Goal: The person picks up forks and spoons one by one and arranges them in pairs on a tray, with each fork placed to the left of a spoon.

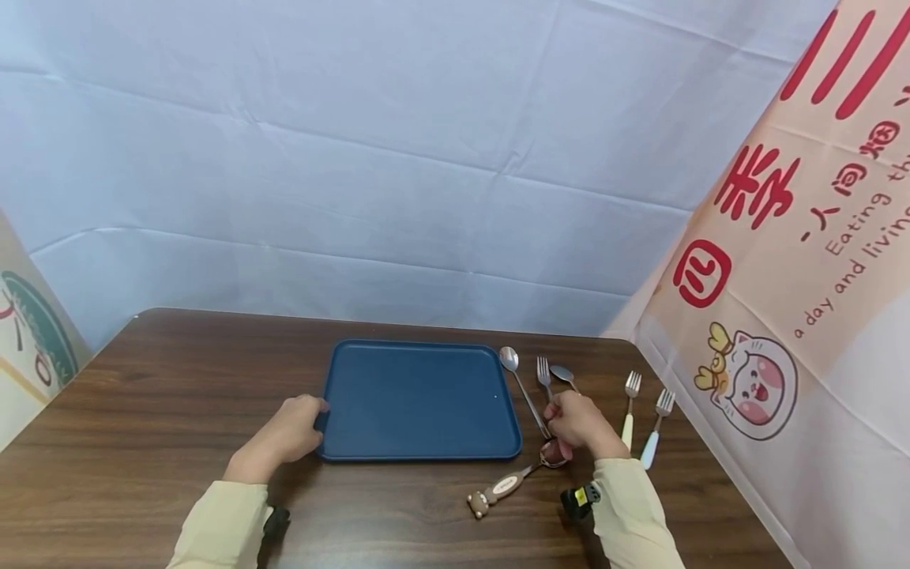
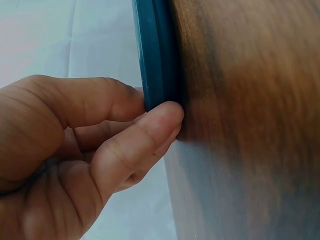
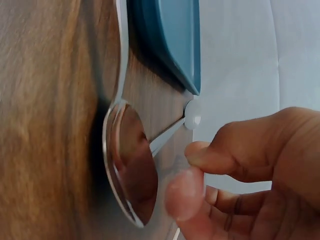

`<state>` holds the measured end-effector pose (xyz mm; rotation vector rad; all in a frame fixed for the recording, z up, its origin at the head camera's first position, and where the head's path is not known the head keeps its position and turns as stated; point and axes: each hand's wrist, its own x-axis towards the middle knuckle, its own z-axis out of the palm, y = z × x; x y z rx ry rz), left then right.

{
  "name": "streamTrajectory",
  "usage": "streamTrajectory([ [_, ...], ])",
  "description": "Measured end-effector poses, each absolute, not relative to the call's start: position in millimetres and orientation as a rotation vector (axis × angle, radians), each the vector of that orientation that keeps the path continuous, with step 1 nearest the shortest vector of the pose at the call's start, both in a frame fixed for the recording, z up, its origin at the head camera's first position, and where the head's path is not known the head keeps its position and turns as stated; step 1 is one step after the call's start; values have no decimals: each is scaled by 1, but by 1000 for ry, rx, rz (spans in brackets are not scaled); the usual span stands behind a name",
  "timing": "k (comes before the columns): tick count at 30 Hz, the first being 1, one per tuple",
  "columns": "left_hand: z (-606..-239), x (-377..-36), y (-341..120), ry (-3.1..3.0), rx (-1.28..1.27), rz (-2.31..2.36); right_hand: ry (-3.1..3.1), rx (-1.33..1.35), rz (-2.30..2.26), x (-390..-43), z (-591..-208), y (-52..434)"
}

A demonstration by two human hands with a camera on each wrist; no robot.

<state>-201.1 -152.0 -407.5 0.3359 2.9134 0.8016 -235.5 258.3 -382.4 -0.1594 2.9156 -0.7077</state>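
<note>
A blue rectangular tray lies on the table. My left hand is at its left edge, thumb and index finger pinching the rim in the left wrist view. My right hand is right of the tray, thumb and fingertips drawn together. It covers the lower handles of a fork and a small spoon; I cannot tell whether it holds either. Just below its fingers lies a spoon with a brown bear-shaped handle, whose bowl is close to the thumb in the right wrist view.
A long-handled spoon lies along the tray's right side. Farther right are a fork with a cream handle and one with a pale blue handle. The wooden table ends at a hanging white cloth.
</note>
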Motion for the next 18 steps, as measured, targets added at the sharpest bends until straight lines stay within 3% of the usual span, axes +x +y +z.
streamTrajectory([
  [18,-407,-201,-152,2916,323,800,2905,-244,-774,-238,-385,234],
])
